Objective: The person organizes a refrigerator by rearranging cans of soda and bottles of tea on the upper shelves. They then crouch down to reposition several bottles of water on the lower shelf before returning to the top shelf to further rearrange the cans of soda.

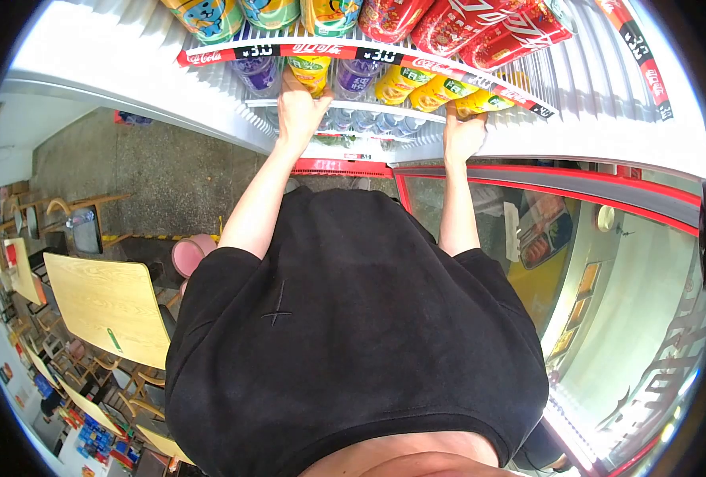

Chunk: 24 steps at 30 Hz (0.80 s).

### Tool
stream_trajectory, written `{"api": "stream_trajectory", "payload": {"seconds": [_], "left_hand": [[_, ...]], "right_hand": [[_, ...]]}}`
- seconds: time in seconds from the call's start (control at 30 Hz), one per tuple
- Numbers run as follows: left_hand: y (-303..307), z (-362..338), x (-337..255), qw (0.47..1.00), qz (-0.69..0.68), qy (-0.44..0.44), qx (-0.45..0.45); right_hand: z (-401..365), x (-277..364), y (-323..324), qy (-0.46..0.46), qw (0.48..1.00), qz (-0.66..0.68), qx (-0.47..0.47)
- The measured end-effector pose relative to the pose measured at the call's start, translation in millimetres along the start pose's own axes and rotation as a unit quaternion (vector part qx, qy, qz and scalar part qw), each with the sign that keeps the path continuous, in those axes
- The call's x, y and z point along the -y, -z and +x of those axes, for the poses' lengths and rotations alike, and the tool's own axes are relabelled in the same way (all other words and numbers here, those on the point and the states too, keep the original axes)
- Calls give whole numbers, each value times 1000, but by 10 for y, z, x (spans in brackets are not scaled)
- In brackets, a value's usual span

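My left hand reaches into the drinks fridge, its fingers closed around the lower part of a yellow drink bottle on the second shelf. Purple drink bottles stand on both sides of that one. Farther right, my right hand is closed at the base of another yellow drink bottle, the rightmost of a short row. Its fingertips are partly hidden by the bottle and the shelf.
Above, a shelf with a red price strip carries red cola cans and yellow-green cans. Clear bottles stand lower down. The red-framed glass door hangs open on my right. Wooden tables and chairs are at left.
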<state>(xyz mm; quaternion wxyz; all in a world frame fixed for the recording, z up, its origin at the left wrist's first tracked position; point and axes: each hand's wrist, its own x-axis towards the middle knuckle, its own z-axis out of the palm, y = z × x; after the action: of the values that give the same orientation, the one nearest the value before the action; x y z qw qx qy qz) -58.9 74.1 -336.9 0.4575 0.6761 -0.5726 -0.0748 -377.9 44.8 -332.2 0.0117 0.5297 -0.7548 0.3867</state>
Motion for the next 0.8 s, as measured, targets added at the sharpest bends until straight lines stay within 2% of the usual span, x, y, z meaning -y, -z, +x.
{"api": "stream_trajectory", "payload": {"seconds": [0.3,0.8], "left_hand": [[-34,10,33,999,22,-19,-13],[-12,2,5,999,23,17,16]], "right_hand": [[-4,26,9,-7,1000,1,-2],[2,-8,-20,-4,1000,17,-9]]}}
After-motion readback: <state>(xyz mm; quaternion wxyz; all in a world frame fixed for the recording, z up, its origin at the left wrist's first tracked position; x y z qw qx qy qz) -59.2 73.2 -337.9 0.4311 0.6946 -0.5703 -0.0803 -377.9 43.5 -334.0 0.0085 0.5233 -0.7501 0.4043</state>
